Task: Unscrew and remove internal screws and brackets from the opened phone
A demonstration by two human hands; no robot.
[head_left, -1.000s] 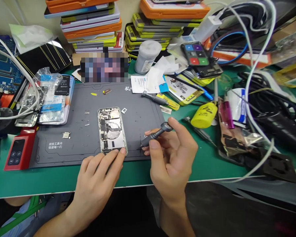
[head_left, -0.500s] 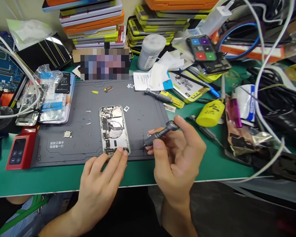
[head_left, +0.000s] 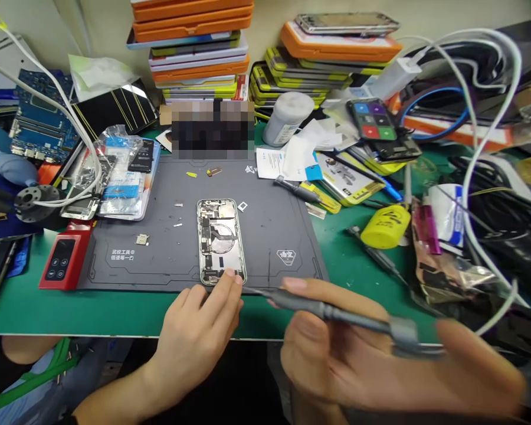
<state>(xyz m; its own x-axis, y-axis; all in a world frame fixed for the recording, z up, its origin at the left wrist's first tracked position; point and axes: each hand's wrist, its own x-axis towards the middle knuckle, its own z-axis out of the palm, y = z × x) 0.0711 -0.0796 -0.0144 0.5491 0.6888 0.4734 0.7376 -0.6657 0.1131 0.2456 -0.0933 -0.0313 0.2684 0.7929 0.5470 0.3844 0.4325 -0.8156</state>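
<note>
An opened smartphone (head_left: 221, 242) lies on the grey work mat (head_left: 133, 195), its inner parts and a round coil exposed. The fingers of my left hand (head_left: 203, 330) reach forward, with two fingertips resting on the phone's lower right end. Some other fingers are bent, and the thumb is mostly hidden. My right hand (head_left: 358, 360), blurred by motion, holds a dark precision screwdriver (head_left: 336, 310) at the mat's front edge. The screwdriver's tip points left toward the phone, apart from it. A small white frame-shaped piece (head_left: 242, 206) lies right of the phone.
Small metal parts (head_left: 142, 239) lie on the mat's left. A red device (head_left: 62, 260) with a dark panel stands beside it. To the right are a yellow cylinder (head_left: 386, 226), another screwdriver (head_left: 294, 188) and white cables (head_left: 491, 159). Stacked cases (head_left: 194, 59) line the back.
My right hand has come nearer and moved right and down, the screwdriver now lying flatter. My left fingers stay on the phone. The whole view has shifted.
</note>
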